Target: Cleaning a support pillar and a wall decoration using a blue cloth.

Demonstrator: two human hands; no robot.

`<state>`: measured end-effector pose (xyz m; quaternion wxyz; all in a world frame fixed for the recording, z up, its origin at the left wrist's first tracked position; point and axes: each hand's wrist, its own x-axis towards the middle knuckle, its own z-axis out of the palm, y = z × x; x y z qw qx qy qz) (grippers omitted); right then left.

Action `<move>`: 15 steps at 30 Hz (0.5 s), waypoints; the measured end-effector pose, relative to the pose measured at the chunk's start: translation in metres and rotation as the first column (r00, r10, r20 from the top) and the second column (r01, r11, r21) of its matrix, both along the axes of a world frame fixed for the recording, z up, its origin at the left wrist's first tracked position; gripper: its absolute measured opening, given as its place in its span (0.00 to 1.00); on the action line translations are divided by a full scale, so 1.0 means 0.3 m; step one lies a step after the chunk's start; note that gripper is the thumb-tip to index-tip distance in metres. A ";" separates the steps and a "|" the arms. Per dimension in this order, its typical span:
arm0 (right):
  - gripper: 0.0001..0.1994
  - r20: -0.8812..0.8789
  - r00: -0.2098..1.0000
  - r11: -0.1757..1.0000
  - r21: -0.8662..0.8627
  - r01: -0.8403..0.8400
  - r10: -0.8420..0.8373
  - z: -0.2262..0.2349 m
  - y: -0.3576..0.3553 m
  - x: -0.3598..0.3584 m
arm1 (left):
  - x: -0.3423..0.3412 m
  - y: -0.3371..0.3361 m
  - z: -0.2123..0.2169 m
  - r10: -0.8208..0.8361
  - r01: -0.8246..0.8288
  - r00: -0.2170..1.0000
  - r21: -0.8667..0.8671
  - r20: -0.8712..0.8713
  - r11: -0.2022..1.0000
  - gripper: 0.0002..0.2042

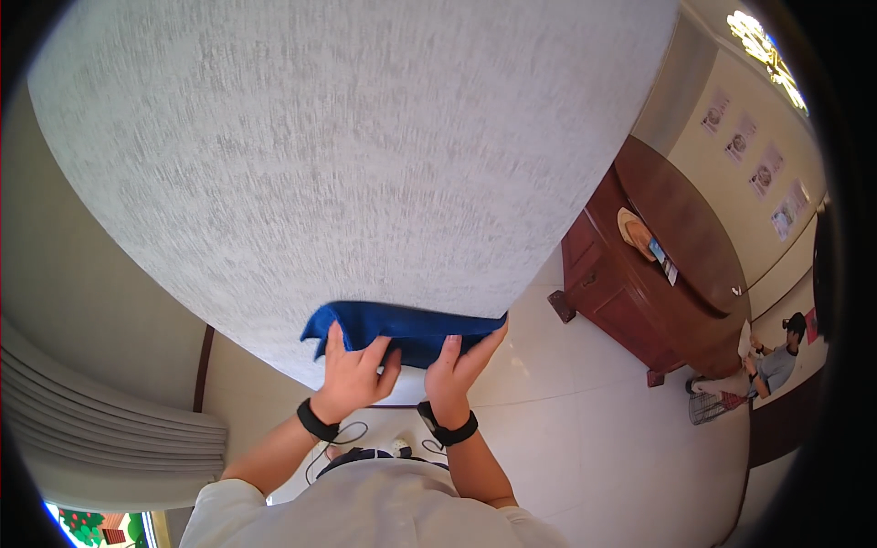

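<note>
A blue cloth [411,325] is pressed flat against a large round pillar [347,155] covered in grey-white textured wallpaper. My left hand [354,376] lies on the left part of the cloth, fingers spread upward. On the cloth's right end rests my right hand [459,363], fingertips at its edge. Both wrists wear black bands.
A dark red wooden reception counter [639,274] stands to the right on the glossy pale tile floor [585,429]. A person [767,365] sits beyond it near a wire basket [711,408]. Grey curtains [100,429] hang at the left. Framed pictures [749,155] line the far wall.
</note>
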<state>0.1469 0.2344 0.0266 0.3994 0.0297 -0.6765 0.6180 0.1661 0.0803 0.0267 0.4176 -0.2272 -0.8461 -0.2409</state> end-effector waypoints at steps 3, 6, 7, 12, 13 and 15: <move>0.46 -0.191 0.975 0.971 0.187 0.146 -0.110 0.109 -0.016 -0.022 | 0.005 -0.029 0.139 0.022 -0.024 0.998 -0.020 -0.057 1.000 0.16; 0.50 -0.246 0.943 0.888 0.346 0.303 -0.226 0.218 -0.058 -0.036 | -0.001 -0.052 0.282 0.060 -0.065 0.994 -0.060 -0.091 0.996 0.17; 0.49 -0.303 0.901 0.819 0.395 0.415 -0.310 0.231 -0.077 -0.039 | -0.001 -0.059 0.315 0.068 -0.073 0.994 -0.057 -0.091 0.996 0.17; 0.54 -0.260 0.941 0.750 0.573 0.331 -0.217 0.328 -0.112 0.000 | 0.010 -0.113 0.391 0.195 -0.214 0.967 -0.106 -0.166 0.971 0.23; 0.54 -0.259 0.946 0.752 0.580 0.314 -0.195 0.362 -0.102 0.013 | 0.018 -0.135 0.409 0.196 -0.222 0.966 -0.156 -0.169 0.962 0.23; 0.56 -0.242 0.961 0.707 0.657 0.262 -0.131 0.449 -0.089 0.037 | 0.027 -0.184 0.466 0.215 -0.250 0.958 -0.179 -0.190 0.952 0.24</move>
